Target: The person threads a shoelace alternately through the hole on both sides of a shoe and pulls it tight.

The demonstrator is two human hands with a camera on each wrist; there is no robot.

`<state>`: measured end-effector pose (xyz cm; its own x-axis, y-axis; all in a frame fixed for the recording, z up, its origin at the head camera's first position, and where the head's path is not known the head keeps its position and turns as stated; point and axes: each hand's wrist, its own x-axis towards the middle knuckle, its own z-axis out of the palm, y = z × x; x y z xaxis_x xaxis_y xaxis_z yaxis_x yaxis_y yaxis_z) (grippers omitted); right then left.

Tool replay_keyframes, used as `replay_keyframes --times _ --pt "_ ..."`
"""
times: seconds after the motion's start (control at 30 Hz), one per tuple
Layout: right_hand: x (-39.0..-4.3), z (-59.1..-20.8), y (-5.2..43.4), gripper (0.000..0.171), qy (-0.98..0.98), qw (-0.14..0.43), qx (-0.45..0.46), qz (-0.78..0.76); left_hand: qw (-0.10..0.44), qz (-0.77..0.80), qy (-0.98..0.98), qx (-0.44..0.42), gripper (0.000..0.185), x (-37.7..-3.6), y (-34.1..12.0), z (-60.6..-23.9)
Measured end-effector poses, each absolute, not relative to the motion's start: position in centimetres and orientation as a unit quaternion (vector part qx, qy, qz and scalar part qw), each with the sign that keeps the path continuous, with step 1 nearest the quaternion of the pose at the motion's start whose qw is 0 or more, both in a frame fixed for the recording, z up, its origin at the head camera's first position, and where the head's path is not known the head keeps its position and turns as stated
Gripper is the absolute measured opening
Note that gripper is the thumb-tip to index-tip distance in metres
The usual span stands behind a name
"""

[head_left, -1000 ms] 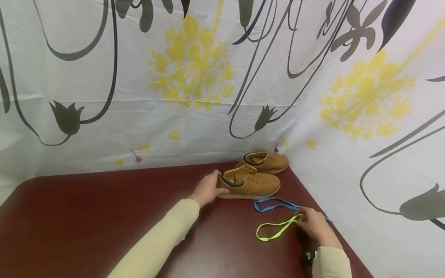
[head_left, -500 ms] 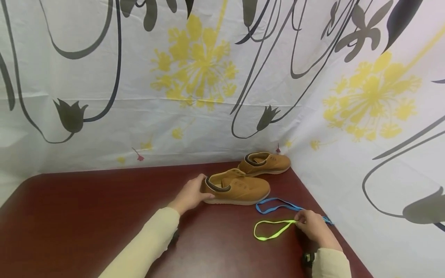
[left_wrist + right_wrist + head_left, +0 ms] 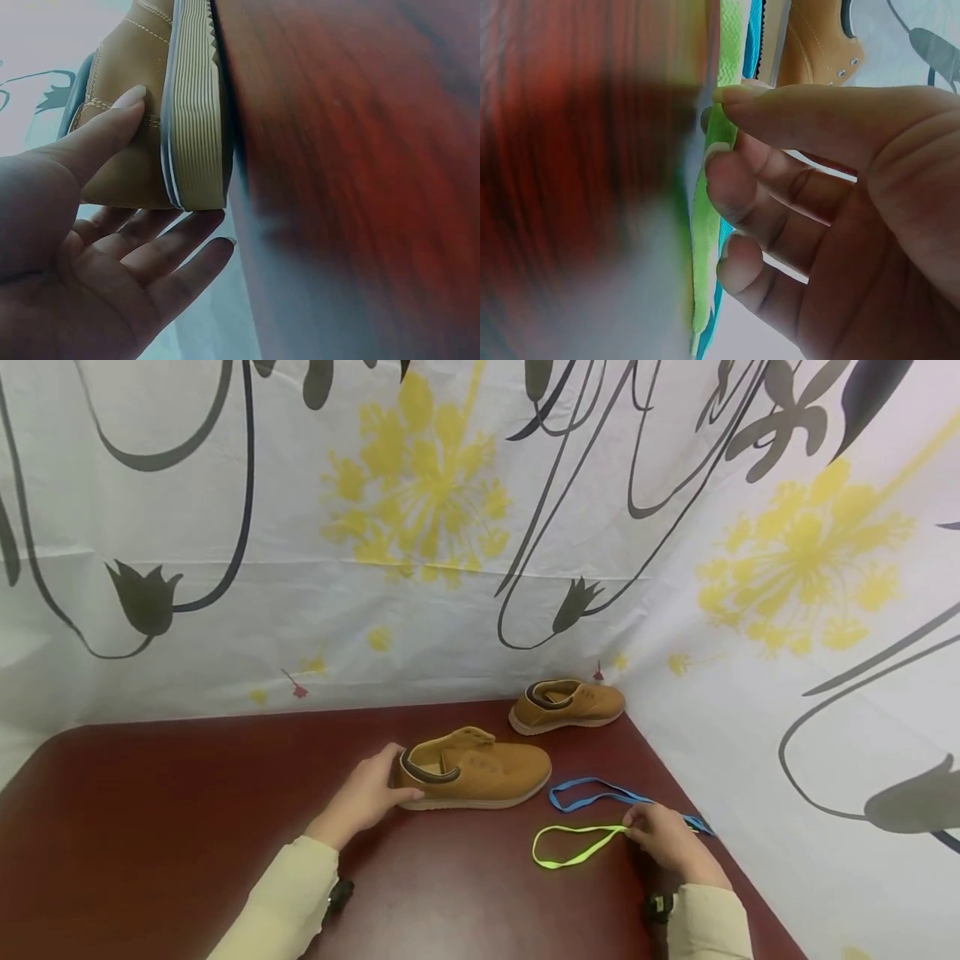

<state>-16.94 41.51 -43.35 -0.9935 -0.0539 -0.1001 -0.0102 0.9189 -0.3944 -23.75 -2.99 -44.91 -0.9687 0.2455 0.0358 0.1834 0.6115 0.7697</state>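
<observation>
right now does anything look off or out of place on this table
Both tan shoes have bare eyelets: the near shoe, gripped at its heel by the left hand, and the far shoe by the curtain corner. Their laces lie loose on the table: the green lace, pinched by the right hand, and a blue lace.

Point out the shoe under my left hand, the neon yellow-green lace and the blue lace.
Near shoe (image 3: 487, 770), head view: on its tan side panel.
Neon yellow-green lace (image 3: 573, 862), head view: on the near strand of its loop.
Blue lace (image 3: 581, 784), head view: on the far strand of its loop.
</observation>
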Motion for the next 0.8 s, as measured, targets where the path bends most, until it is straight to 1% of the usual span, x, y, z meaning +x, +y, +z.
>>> replay_keyframes --times 0.2,0.4,0.53,0.8 --pt "-17.1 -42.7 40.9 0.004 0.979 0.047 -0.030 -0.196 0.037 0.403 0.908 0.108 0.051 -22.9 -3.9 -44.4" --pt "-17.1 -41.1 40.0 0.011 0.984 0.018 -0.067 -0.166 0.034 0.363 0.925 0.106 0.048 -21.6 -5.0 -43.5" --pt "-16.9 -39.9 39.0 0.010 0.984 0.008 -0.077 -0.161 0.034 0.344 0.932 0.113 0.045 -20.7 -6.0 -43.1" --pt "-16.3 -37.9 36.4 0.010 0.981 0.016 -0.104 -0.165 0.037 0.288 0.950 0.116 0.048 -18.3 -9.1 -42.5"
